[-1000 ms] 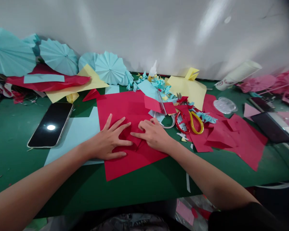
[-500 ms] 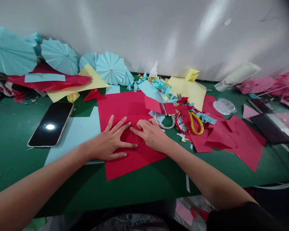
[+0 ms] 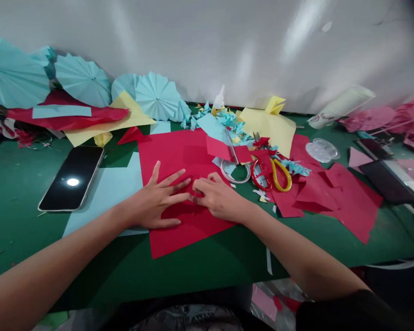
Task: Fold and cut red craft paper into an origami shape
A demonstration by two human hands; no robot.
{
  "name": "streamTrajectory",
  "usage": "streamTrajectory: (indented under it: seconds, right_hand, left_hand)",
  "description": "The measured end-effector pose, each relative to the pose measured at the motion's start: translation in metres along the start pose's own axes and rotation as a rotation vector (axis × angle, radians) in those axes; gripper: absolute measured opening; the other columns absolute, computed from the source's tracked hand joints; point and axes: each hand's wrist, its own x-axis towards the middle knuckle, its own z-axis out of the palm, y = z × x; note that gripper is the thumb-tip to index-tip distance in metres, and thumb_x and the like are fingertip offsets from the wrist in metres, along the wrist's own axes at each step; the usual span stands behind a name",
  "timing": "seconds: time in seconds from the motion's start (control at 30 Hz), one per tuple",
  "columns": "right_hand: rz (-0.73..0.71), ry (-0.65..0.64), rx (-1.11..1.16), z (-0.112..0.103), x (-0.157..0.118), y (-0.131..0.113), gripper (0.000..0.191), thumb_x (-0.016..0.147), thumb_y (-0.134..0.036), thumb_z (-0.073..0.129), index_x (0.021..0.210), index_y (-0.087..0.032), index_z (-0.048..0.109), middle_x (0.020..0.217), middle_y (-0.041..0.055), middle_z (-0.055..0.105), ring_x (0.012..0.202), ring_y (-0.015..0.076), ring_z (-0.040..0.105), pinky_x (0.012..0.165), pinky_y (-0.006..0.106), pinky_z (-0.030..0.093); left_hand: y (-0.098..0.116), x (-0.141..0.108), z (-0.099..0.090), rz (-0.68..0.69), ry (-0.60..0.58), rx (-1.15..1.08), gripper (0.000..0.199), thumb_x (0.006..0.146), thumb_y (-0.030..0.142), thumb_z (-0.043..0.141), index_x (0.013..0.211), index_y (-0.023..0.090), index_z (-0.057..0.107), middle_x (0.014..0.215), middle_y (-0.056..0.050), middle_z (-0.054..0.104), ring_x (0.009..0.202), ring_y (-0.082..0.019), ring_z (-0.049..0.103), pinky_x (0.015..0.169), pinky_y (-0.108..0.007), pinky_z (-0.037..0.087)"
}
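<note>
A large sheet of red paper (image 3: 179,147) lies on the green table, its left part over a light blue sheet (image 3: 106,184). My left hand (image 3: 155,197) rests on the red sheet with its fingers spread and pointing right. Close to those fingertips, my right hand (image 3: 215,195) is curled, thumb and fingers drawn together against the red paper. What is between them, if anything, is hidden. Right of the hands lie a clear roll of tape (image 3: 225,174) and scissors (image 3: 282,177) with red and yellow handles, partly under red scraps.
A phone (image 3: 72,179) lies at the left. Pleated blue paper fans (image 3: 158,97) stand along the wall. A white-tipped glue bottle (image 3: 219,99) rises behind blue and yellow cuttings. Red paper pieces (image 3: 353,202), a clear round dish (image 3: 322,150) and a dark device (image 3: 388,181) occupy the right.
My right hand has moved slightly down, its index finger pulled in from pointing left to a curl. My left hand's fingers have shifted up a little over the red paper.
</note>
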Motion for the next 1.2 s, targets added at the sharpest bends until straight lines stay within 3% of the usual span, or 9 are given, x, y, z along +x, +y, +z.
streamTrajectory:
  seconds: [0.23, 0.37, 0.5, 0.63, 0.73, 1.2]
  right_hand:
    - [-0.070, -0.068, 0.098, -0.009, -0.004, -0.002, 0.032, 0.093, -0.014, 0.036, 0.099, -0.018, 0.068, 0.086, 0.0072, 0.053, 0.082, 0.0173, 0.041, 0.067, 0.033, 0.017]
    - [-0.100, -0.122, 0.141, -0.013, -0.005, -0.002, 0.032, 0.092, -0.014, 0.038, 0.102, -0.020, 0.068, 0.085, 0.0064, 0.053, 0.080, 0.0164, 0.041, 0.067, 0.033, 0.018]
    - [-0.120, -0.158, 0.169, -0.015, -0.006, -0.002, 0.032, 0.091, -0.014, 0.039, 0.103, -0.022, 0.068, 0.086, 0.0062, 0.053, 0.079, 0.0158, 0.042, 0.069, 0.033, 0.019]
    - [-0.125, -0.146, 0.205, -0.015, -0.007, 0.001, 0.031, 0.088, -0.012, 0.043, 0.100, -0.025, 0.069, 0.082, 0.0041, 0.052, 0.077, 0.0150, 0.042, 0.069, 0.032, 0.019]
    - [-0.099, -0.122, 0.244, -0.014, -0.008, 0.005, 0.036, 0.082, -0.007, 0.047, 0.100, -0.029, 0.069, 0.079, 0.0024, 0.051, 0.075, 0.0140, 0.042, 0.069, 0.032, 0.019]
    - [0.124, -0.090, 0.123, -0.016, -0.020, 0.032, 0.042, 0.078, -0.003, 0.043, 0.097, -0.029, 0.071, 0.079, 0.0030, 0.051, 0.076, 0.0140, 0.043, 0.070, 0.033, 0.017]
  left_hand:
    - [0.005, 0.001, 0.001, -0.055, 0.017, -0.006, 0.056, 0.085, 0.051, 0.045, 0.125, 0.012, 0.043, 0.142, -0.014, 0.037, 0.137, -0.032, 0.017, 0.101, -0.062, -0.019]
    - [0.007, 0.002, 0.000, -0.076, 0.020, 0.033, 0.053, 0.084, 0.051, 0.045, 0.118, 0.011, 0.050, 0.140, -0.014, 0.040, 0.135, -0.036, 0.020, 0.102, -0.064, -0.015]
    - [0.009, 0.001, 0.002, -0.069, 0.004, 0.073, 0.055, 0.084, 0.053, 0.043, 0.121, 0.014, 0.051, 0.142, -0.014, 0.038, 0.134, -0.038, 0.021, 0.100, -0.067, -0.013]
    - [0.014, -0.001, 0.006, -0.054, -0.032, 0.086, 0.062, 0.085, 0.059, 0.040, 0.135, 0.023, 0.040, 0.147, -0.017, 0.026, 0.135, -0.041, 0.016, 0.097, -0.072, -0.005]
    - [0.018, -0.001, 0.008, -0.055, -0.040, 0.089, 0.066, 0.084, 0.062, 0.037, 0.138, 0.024, 0.035, 0.147, -0.021, 0.023, 0.135, -0.041, 0.015, 0.097, -0.072, 0.000]
    - [0.019, -0.001, 0.009, -0.061, -0.023, 0.127, 0.063, 0.085, 0.063, 0.033, 0.132, 0.023, 0.045, 0.145, -0.020, 0.027, 0.136, -0.038, 0.017, 0.099, -0.070, -0.003]
